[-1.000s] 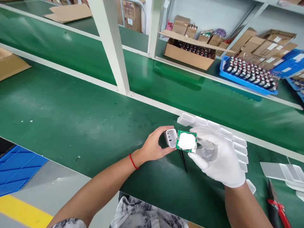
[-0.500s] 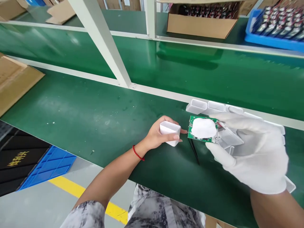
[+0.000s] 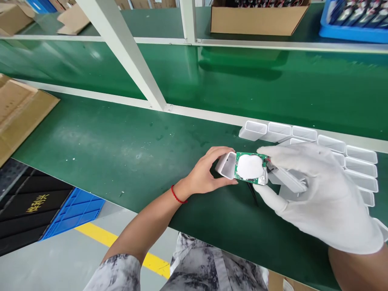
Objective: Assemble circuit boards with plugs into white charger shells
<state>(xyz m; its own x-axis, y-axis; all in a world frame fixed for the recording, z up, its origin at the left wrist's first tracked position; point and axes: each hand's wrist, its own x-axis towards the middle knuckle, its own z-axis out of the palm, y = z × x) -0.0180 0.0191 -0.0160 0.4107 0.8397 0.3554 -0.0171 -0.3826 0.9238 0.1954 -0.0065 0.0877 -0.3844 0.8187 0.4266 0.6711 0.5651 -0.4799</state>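
My bare left hand (image 3: pixel 203 174), a red string on its wrist, is closed round a small white plastic housing (image 3: pixel 226 165) whose open mouth faces right. My right hand (image 3: pixel 315 194), in a white glove, pinches a green circuit board (image 3: pixel 251 167) with a white pad on top. The board's left edge sits at the housing's mouth. A grey-white part (image 3: pixel 287 180) lies under the gloved fingers, partly hidden. Both hands hover just above the green table (image 3: pixel 115 141).
Rows of several empty white housings (image 3: pixel 306 133) stand along the white rail (image 3: pixel 200 114) at the right. A thin black tool (image 3: pixel 253 194) lies under the board. A white post (image 3: pixel 121 44) rises at centre left. Cardboard (image 3: pixel 18 109) lies at the left, a carton (image 3: pixel 257 20) on the far shelf.
My left hand has turned the housing so its mouth faces the board, and the two have come together from a small gap. The view has tipped slightly downward.
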